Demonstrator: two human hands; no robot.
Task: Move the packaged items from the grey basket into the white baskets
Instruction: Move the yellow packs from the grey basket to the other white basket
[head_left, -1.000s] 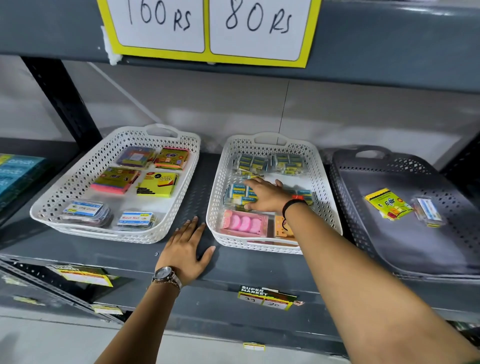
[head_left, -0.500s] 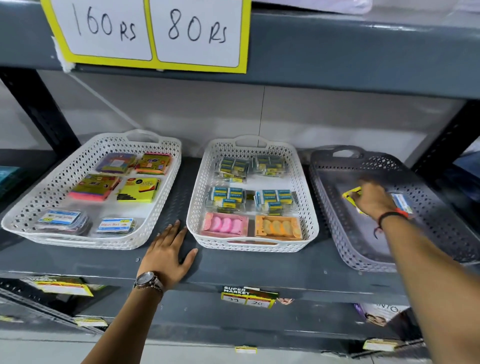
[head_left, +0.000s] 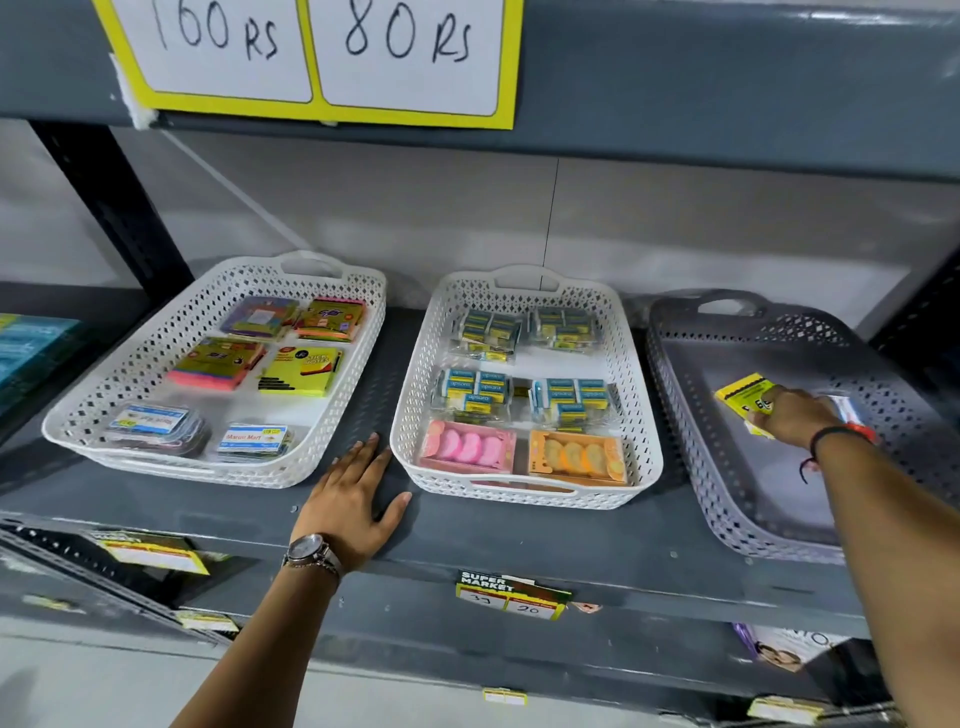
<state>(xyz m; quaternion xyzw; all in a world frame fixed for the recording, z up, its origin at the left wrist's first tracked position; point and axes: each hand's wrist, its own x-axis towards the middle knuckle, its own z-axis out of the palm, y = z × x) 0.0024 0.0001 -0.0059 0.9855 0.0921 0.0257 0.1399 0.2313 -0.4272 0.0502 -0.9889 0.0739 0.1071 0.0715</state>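
Fingers (head_left: 768, 402) pinch flat yellow packet (head_left: 740, 392) in perforated grey basket (head_left: 685, 374)

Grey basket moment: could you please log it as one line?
right hand: on yellow packet in grey basket | left hand: flat on shelf

1. Grey metal shelf (head_left: 519, 540) carrying the baskets.
2. Yellow-bordered price sign (head_left: 322, 57) above, reading "160 Rs" and "80 Rs".
3. "Super Market" price label (head_left: 511, 595) on the shelf's front edge.
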